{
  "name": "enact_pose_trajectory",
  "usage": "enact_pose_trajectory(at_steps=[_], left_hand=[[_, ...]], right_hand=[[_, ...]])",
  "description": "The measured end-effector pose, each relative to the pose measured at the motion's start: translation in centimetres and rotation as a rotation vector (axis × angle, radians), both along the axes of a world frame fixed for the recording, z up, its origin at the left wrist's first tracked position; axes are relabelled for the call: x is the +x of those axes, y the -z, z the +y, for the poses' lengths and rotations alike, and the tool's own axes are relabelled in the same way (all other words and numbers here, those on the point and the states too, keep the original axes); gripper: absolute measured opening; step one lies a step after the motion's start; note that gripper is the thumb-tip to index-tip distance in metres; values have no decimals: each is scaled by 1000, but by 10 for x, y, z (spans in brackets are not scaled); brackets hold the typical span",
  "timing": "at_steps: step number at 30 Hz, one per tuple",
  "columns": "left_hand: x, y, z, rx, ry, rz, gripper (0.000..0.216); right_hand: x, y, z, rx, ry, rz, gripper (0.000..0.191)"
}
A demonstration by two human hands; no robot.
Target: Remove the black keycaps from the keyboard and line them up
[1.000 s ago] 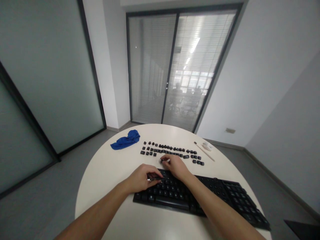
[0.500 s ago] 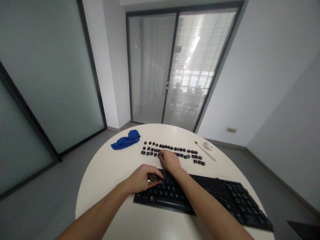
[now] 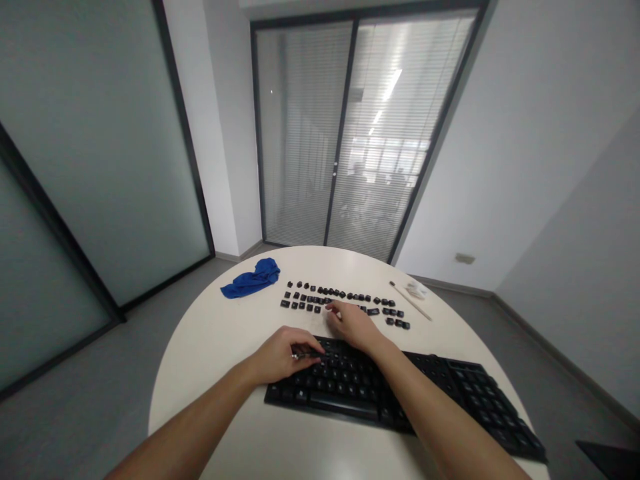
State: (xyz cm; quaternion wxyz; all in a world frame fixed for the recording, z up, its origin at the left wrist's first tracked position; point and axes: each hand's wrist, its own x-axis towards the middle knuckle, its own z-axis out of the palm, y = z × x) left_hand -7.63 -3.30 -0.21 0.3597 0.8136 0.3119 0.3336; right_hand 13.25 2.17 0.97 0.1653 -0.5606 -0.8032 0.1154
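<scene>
A black keyboard lies across the round white table in front of me. My left hand rests on the keyboard's left end, fingers curled around a small metal tool whose tip shows at the knuckles. My right hand reaches just beyond the keyboard's far edge, fingers bent and close together beside the rows of loose black keycaps. Whether it holds a keycap is hidden.
A crumpled blue cloth lies at the table's far left. A thin stick and a small white wrapper lie at the far right. Beyond the table stand glass doors with blinds.
My right hand went forward to the keycap rows, then came back a little toward the keyboard and to the right. My left hand has stayed on the keyboard.
</scene>
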Motion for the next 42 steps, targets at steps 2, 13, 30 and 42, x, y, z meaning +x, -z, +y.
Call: enact_pose_trajectory(at_steps=[2, 13, 30, 42], left_hand=[[1, 1, 1, -31, -24, -15, 16], [15, -5, -4, -168, -149, -103, 17], [31, -13, -10, -95, -316, 37, 20], [36, -11, -16, -48, -276, 170, 24]], right_hand=[[19, -7, -12, -42, -101, 27, 27], [58, 0, -65, -29, -372, 103, 65], [58, 2, -66, -10, -355, 118, 66], [58, 3, -66, -9, -358, 111, 65]])
